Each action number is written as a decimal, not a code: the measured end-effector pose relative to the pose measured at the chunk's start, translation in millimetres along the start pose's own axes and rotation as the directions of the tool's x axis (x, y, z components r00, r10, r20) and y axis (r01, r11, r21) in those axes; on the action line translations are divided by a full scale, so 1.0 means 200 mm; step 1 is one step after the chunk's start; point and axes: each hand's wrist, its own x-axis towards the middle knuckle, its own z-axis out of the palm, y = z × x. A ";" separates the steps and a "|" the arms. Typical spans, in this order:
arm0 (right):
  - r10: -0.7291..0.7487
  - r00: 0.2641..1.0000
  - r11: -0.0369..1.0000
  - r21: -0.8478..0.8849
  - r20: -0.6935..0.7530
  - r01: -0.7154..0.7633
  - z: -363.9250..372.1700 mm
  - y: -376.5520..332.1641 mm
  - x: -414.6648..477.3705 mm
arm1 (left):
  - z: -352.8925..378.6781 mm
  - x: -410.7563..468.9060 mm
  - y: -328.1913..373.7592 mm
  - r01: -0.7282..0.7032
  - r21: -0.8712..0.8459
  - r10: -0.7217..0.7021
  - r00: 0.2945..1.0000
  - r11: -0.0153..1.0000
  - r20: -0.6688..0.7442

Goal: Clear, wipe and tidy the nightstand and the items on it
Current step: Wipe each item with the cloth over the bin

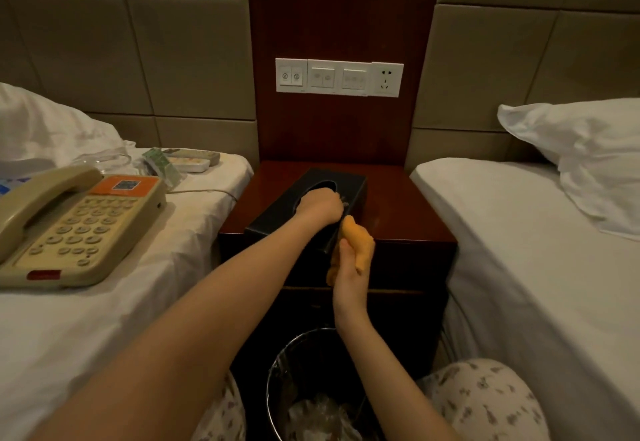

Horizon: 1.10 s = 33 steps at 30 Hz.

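Observation:
A black tissue box [349,182] lies on the dark red-brown nightstand [401,212] between two beds. My left hand [320,205] lies on top of the box by its oval opening, fingers curled over the box's near right edge. My right hand [349,270] grips a crumpled orange cloth [360,241] and holds it against the box's near right corner, at the nightstand's front edge.
On the left bed [104,319] lie a beige telephone [76,229] with its cord, two remotes [194,160], a small green packet [161,161] and clear plastic. The right bed [536,250] carries a white pillow [588,160]. A lined black wastebin [311,388] stands below. Switches and a socket [339,77] are on the wall panel.

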 end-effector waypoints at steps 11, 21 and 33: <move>-0.074 0.967 0.996 -0.062 -0.243 0.060 -0.05 -0.15 0.38 | -0.02 -0.26 -0.12 -0.263 -0.128 0.246 0.960 0.956 -0.131; 0.224 0.956 0.926 -0.348 0.189 -0.148 -0.34 -0.37 0.51 | -0.09 -0.35 -0.31 -0.508 0.281 0.545 0.836 0.815 -0.069; 0.291 0.853 0.791 -0.610 0.434 0.040 -0.31 -0.46 0.50 | -0.03 -0.43 -0.35 -0.682 0.651 0.677 0.654 0.334 0.337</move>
